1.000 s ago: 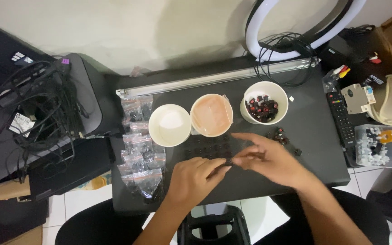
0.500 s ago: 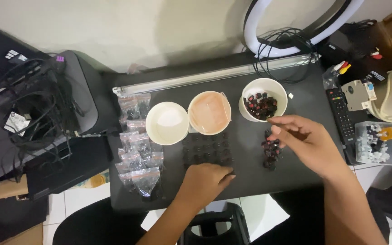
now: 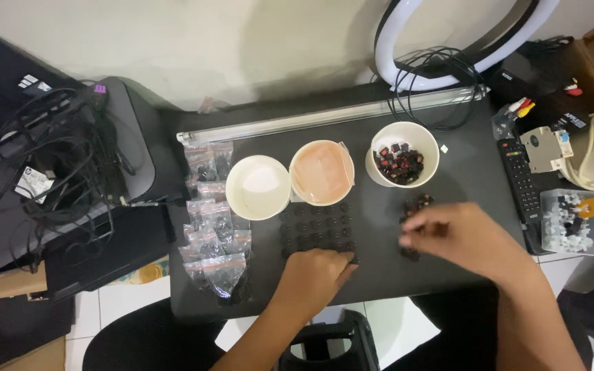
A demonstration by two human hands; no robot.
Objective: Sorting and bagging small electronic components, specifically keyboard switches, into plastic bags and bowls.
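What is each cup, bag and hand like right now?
Left cup: upright, looks empty.
Middle cup: upright, pinkish inside.
Right cup: holds dark pieces.
Bags: piled flat, filled.
Left hand: resting on grid of pieces.
Right hand: blurred over loose pieces.

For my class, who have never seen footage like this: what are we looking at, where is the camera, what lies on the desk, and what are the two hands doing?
There is no machine here. A person wears a camera on the head, so the single picture looks straight down at their own two bare hands over a dark desk.

Three cups stand in a row: a white cup that looks empty, a cup with a pinkish inside, and a cup of small dark and red parts. At the left lie small clear bags. Small dark parts sit in neat rows in the middle.

The left hand rests at the edge of those rows. The right hand is over a loose pile of parts; it is blurred, so whether it holds one cannot be told.
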